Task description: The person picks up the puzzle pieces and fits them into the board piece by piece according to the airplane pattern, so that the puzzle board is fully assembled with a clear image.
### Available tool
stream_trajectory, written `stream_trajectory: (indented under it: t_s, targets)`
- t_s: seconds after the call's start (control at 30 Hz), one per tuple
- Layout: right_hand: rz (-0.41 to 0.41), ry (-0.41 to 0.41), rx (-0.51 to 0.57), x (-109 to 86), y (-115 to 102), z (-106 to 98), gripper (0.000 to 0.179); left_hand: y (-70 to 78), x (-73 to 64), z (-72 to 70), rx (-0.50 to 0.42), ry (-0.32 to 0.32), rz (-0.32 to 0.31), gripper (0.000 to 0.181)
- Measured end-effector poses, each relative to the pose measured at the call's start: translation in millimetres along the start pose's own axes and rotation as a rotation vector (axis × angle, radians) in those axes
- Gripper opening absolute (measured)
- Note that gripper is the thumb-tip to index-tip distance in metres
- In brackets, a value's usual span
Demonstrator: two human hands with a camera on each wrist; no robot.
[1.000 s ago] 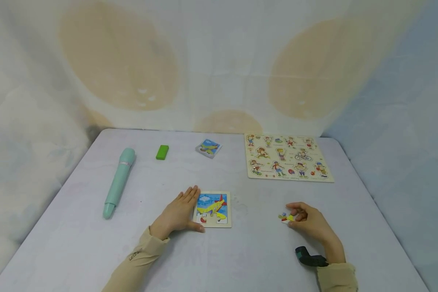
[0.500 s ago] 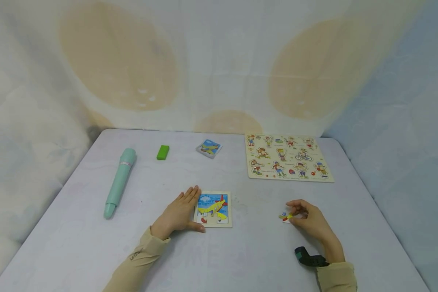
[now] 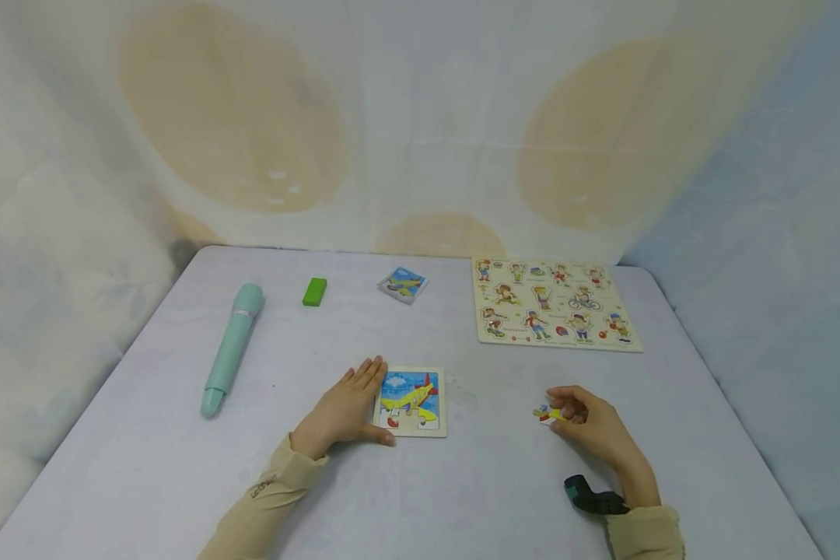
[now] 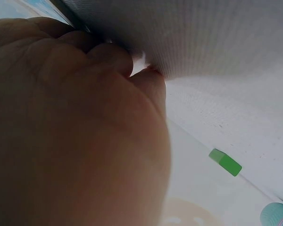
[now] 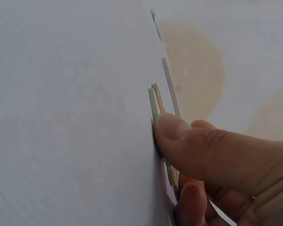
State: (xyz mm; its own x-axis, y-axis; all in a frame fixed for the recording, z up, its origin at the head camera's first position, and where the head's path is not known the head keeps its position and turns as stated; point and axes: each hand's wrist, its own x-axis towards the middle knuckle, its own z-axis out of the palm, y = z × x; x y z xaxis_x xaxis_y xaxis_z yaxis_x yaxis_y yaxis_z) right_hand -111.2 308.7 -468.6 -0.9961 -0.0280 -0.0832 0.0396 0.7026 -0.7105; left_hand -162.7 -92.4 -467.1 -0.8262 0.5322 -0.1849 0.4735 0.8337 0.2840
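A small airplane jigsaw puzzle (image 3: 411,402) in a wooden frame lies on the table, with a gap in its bottom row. My left hand (image 3: 346,404) rests along the frame's left edge, fingers straight and thumb at the lower left corner. To the right, my right hand (image 3: 595,424) pinches a puzzle piece (image 3: 554,414) between thumb and fingers, low over the table. In the right wrist view the thumb presses on thin puzzle pieces (image 5: 154,101), seen edge-on and overlapping; how many are held cannot be told. In the left wrist view the left hand (image 4: 85,127) hides most of the puzzle.
At the back right lies a wooden peg board of figures (image 3: 553,303). A small airplane picture card or packet (image 3: 403,285) and a green block (image 3: 314,292) are at the back. A mint-green microphone-shaped stick (image 3: 231,350) lies left. A black wrist device (image 3: 593,496) sits at the right wrist.
The right hand's fingers have shifted slightly on the puzzle piece, staying in nearly the same place. The left hand has stayed on the puzzle's edge.
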Motion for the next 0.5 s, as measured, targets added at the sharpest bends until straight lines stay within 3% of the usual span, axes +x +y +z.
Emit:
stream_trajectory:
  t_s: [0.23, 0.5]
  targets:
    - [-0.035, 0.025, -0.029, 2.3, -11, 4, 0.04, -0.2, -0.2, 0.2, 0.005, 0.01, 0.01, 0.12]
    - [0.061, 0.037, 0.041, 9.2, -14, 5, 0.04, 0.2, -1.0, -1.0, -0.003, 0.009, 0.013, 0.12]
